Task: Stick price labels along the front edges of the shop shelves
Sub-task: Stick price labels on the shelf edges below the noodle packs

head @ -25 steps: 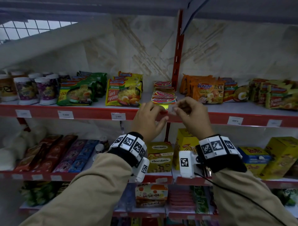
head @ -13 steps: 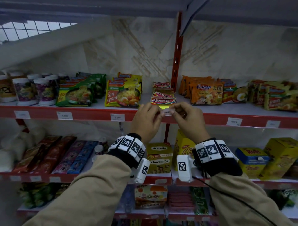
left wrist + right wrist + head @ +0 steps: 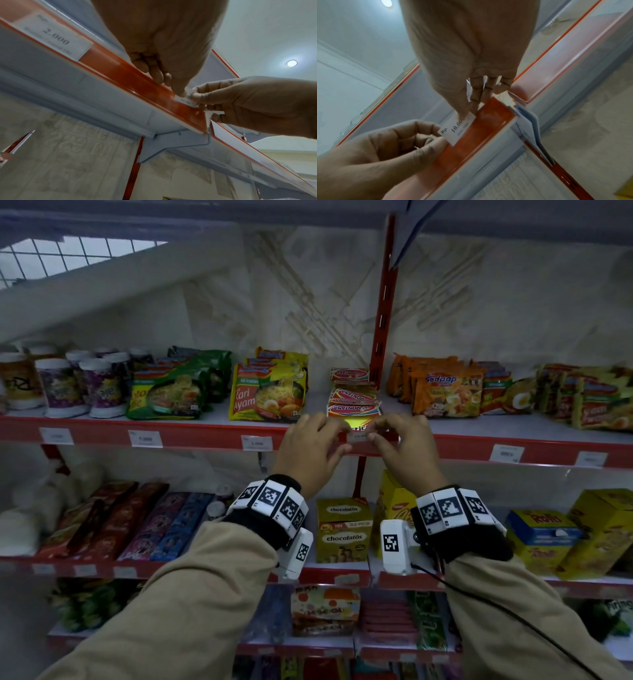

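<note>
Both hands pinch the price label (image 3: 458, 129) against the red shelf edge (image 3: 205, 436), just below the Montana packs (image 3: 354, 405): left hand (image 3: 310, 451) one end, right hand (image 3: 406, 451) the other. Long axis runs along the edge; press flat.

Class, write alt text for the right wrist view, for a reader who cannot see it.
Seen from below, two hands press a white price label reading "Rp. 10.00…" onto the red front edge of a shop shelf. The right hand presses the label's far end with its fingertips, while the left hand holds its near end. A ceiling light glows above.
</note>
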Demonstrator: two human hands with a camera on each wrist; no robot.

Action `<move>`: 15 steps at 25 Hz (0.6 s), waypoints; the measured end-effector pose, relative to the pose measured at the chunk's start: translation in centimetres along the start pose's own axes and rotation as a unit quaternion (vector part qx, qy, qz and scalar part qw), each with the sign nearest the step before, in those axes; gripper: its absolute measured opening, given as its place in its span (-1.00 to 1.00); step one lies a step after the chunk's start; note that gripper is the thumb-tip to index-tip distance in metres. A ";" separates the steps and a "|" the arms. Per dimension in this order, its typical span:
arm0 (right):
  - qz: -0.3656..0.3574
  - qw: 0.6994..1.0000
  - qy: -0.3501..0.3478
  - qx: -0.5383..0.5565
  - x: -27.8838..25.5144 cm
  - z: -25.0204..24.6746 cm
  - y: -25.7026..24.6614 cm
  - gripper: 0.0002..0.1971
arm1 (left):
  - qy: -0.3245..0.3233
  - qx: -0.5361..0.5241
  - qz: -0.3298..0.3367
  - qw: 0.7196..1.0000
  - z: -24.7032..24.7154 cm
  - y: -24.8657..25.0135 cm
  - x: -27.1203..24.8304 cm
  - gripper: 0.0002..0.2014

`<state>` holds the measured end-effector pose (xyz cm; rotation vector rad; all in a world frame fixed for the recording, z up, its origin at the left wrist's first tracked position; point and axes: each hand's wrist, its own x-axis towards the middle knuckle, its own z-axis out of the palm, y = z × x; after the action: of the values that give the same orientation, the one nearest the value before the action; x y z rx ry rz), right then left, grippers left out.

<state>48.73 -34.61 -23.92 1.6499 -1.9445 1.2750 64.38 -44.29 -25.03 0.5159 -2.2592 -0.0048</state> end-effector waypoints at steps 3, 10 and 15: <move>0.005 0.999 0.000 -0.040 -0.2 0.0 0.0 -0.94 | -0.013 0.011 -0.006 1.000 0.0 0.1 0.1 -0.81; -0.028 0.990 -0.054 -0.127 -0.7 -0.8 0.3 -0.87 | -0.007 0.052 0.009 0.999 0.0 0.5 0.2 -0.79; -0.038 0.987 -0.067 -0.140 -1.0 -1.1 0.0 -0.88 | -0.007 0.087 0.013 0.996 0.3 0.5 0.1 -0.76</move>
<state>48.65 -33.13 -23.98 1.6835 -2.0081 0.8366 63.91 -43.90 -25.02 0.5802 -2.2925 0.2044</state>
